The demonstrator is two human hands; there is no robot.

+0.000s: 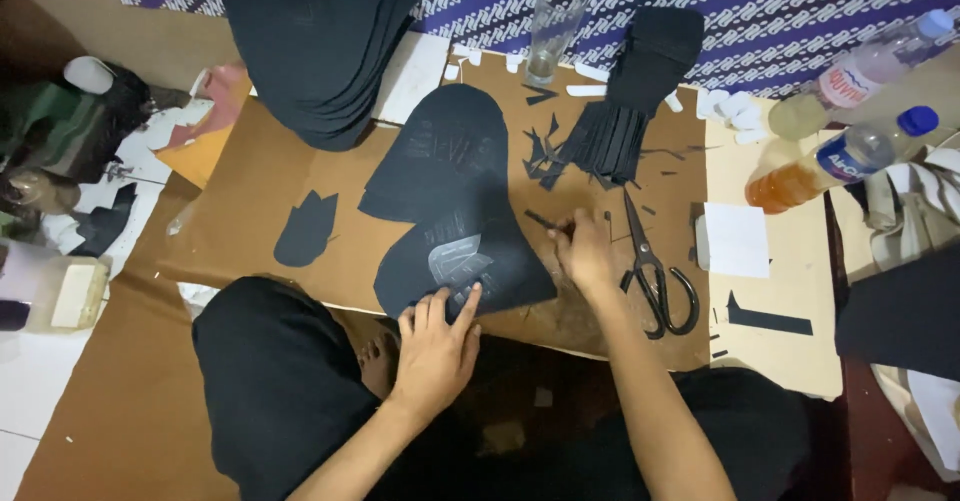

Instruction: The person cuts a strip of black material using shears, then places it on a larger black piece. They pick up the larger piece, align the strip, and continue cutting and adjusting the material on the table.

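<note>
L hand [437,346] flat, fingers spread, pinning black cutout [470,261] on cardboard [260,191]. R hand [583,248] at 3 o'clock of it, pinched on thin dark pen [545,222]. Risk: cutout slips under light press, line skews. Scissors [655,276] near R wrist, could snag.

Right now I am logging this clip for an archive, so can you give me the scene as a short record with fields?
Setting: person seated at a brown cardboard sheet, seen from the head camera
Left hand: fingers pressed on a black cut sheet bearing a grey template
Right hand: pinching a thin dark tool, its tip at the sheet's right edge
Beside right hand: black scissors, lying apart
Far side: stack of black pieces, bundle of black strips, empty glass
Right side: two plastic bottles, white paper
</note>
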